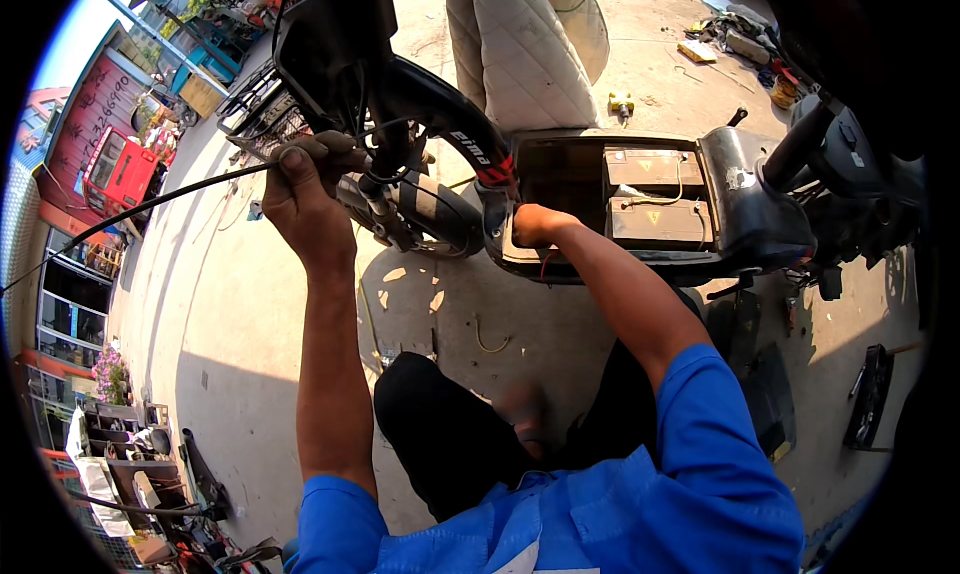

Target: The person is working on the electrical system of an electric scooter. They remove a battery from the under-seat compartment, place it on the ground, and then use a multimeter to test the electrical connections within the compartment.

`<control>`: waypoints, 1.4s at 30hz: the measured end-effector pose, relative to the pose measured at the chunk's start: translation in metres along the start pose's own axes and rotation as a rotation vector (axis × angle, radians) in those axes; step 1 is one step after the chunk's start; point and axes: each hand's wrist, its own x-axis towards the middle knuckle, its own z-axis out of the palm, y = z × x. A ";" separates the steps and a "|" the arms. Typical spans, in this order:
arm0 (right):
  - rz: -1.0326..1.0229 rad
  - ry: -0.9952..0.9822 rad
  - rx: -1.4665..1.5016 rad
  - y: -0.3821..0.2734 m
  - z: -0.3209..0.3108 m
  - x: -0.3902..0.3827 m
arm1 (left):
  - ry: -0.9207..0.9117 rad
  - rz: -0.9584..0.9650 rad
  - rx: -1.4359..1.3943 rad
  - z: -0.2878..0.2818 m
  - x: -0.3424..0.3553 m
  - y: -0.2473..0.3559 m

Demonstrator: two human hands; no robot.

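My left hand (302, 189) is closed round a long black cable (190, 191), which runs off to the left and passes by the front of an electric scooter. The fingers grip it beside the scooter's front fork. My right hand (541, 226) reaches into the front end of the scooter's open floor compartment (600, 264). Its fingers are curled down by the compartment's front wall, and what they hold is hidden. Behind that hand, two brown batteries (655, 169) sit in the compartment, joined by a pale wire (682, 184).
The scooter's front wheel (440, 214) stands just beyond my left forearm. A quilted light cover (530, 49) hangs over the far side. On the concrete lie a short hooked wire (490, 346), a yellow part (621, 104) and a junk pile (745, 39).
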 end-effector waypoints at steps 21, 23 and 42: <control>0.196 -0.142 0.080 -0.001 0.005 0.012 | -0.011 0.072 0.091 0.018 0.015 0.012; 0.151 -0.170 0.022 0.002 0.006 0.013 | -0.034 0.059 0.122 0.018 0.015 0.015; 0.114 -0.128 0.101 -0.014 -0.007 -0.008 | -0.024 0.088 0.130 0.017 -0.009 0.003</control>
